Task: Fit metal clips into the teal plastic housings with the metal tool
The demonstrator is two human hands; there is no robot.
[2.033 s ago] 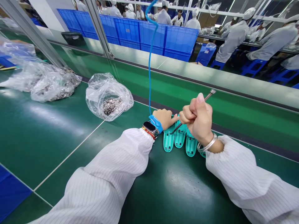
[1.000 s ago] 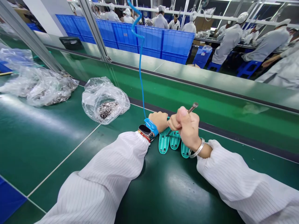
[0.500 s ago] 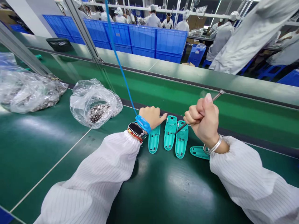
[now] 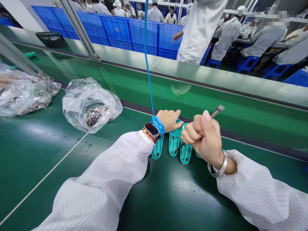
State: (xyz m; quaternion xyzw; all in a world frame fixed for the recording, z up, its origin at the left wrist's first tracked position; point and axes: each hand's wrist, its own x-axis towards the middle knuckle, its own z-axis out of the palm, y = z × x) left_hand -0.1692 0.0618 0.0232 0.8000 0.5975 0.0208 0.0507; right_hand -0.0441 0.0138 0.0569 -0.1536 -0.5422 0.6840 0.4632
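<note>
At the centre of the view, the right hand [image 4: 204, 138] has its fingers [image 4: 192, 135] curled shut in a firm fist around a slim steel pick [image 4: 217, 111]. The pick's butt end juts out toward 1 o'clock, and its thin tip runs down toward 7 o'clock. That tip ends over the teal plastic housings [image 4: 175, 141], though whether it touches one is hard to tell. Such a short grip seems well suited to steady, fine tip control. The left hand [image 4: 169, 120] lies open and holds nothing, its fingers loosely extended just at the housings' top ends, well placed to steady them. A blue wrist strap [image 4: 158, 125] circles that wrist, and its blue cord [image 4: 147, 54] rises toward 12 o'clock. Out at 10 o'clock, a clear plastic bag [image 4: 89, 109] of small metal parts lies on the green worktop [image 4: 45, 160]. Blue crates [image 4: 144, 32] stand beyond, near 12 o'clock.
</note>
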